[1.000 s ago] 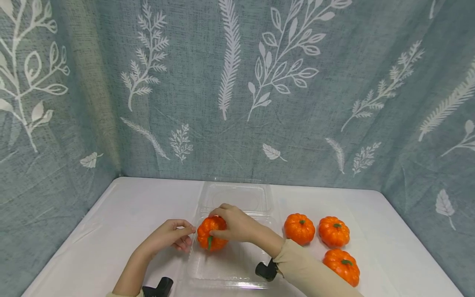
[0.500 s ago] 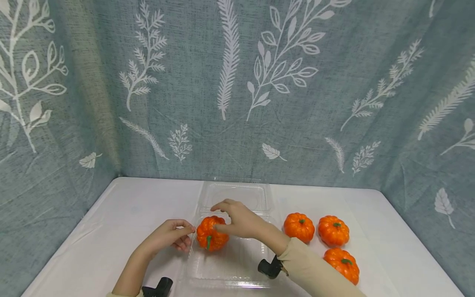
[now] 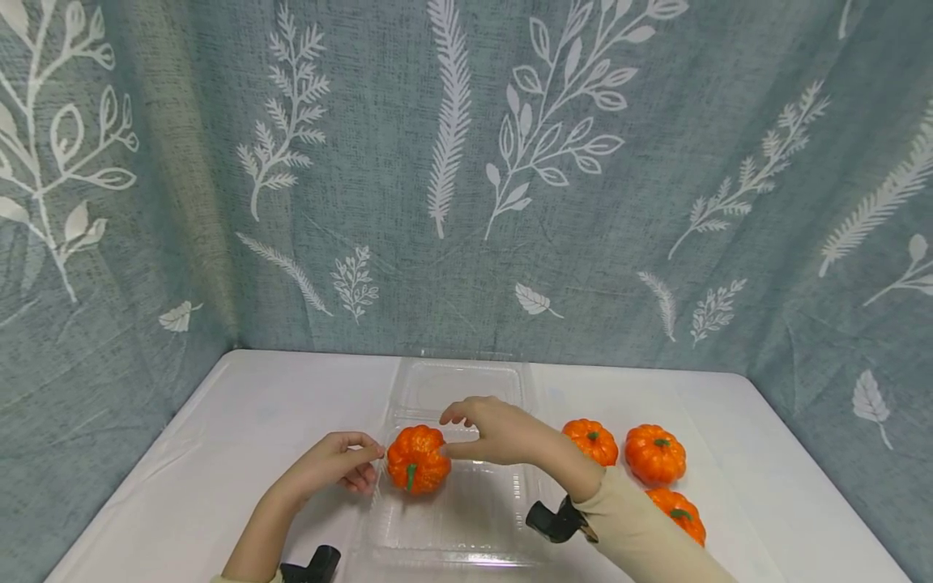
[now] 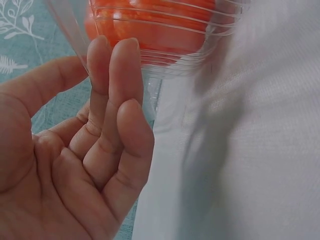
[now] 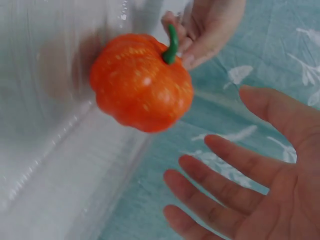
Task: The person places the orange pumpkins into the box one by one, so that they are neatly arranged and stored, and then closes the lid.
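An orange pumpkin with a green stem sits in the left back part of a clear plastic clamshell container, whose lid lies open toward the back. My left hand pinches the container's left edge with thumb and fingertips. In the left wrist view the fingers lie against the ribbed clear wall, and the pumpkin shows through it. My right hand is just right of the pumpkin, its fingers spread and holding nothing. In the right wrist view a gap separates it from the pumpkin.
To the right of the container on the white table are more pumpkins: one partly behind the right forearm, one in full view, and one partly covered by the sleeve. A blue-green curtain hangs behind.
My right hand has let go of the pumpkin in the container and moved off to the right, its fingers opening. The left hand and the container stay where they were.
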`<state>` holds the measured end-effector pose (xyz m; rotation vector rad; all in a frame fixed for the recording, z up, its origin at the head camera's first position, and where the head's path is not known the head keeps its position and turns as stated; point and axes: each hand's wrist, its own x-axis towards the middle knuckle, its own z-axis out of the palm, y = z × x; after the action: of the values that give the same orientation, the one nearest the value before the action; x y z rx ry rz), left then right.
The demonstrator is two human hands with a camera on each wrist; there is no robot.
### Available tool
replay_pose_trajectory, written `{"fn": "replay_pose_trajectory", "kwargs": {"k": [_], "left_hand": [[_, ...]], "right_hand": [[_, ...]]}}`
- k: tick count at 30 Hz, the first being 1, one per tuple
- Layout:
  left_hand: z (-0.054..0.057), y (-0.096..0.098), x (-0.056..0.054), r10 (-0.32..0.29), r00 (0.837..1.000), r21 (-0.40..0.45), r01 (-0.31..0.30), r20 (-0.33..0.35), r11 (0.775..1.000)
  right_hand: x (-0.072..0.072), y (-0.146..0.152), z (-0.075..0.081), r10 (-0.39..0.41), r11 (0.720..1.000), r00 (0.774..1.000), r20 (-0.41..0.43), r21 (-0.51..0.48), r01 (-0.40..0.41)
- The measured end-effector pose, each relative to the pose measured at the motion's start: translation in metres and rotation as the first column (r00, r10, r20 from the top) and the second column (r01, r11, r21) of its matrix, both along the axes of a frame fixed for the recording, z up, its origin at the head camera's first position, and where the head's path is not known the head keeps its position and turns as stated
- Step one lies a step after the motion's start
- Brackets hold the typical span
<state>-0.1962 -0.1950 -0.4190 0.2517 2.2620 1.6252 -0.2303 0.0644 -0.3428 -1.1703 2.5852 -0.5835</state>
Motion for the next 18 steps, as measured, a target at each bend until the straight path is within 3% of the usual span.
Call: {"fn": "replay_pose_trajectory", "kwargs": {"k": [10, 18], "left_hand": [[-0.003, -0.001, -0.001, -0.005, 1.000, 0.000, 0.005, -0.008, 1.000], [-0.002, 0.000, -0.001, -0.001, 1.000, -0.008, 0.001, -0.008, 1.000]], "right_hand": [[0.004, 0.024, 0.013, 0.026, 0.992, 0.986, 0.165, 0.117, -0.046], [0.012, 0.040, 0.012, -0.010, 0.993, 0.988, 0.156, 0.118, -0.009]]}}
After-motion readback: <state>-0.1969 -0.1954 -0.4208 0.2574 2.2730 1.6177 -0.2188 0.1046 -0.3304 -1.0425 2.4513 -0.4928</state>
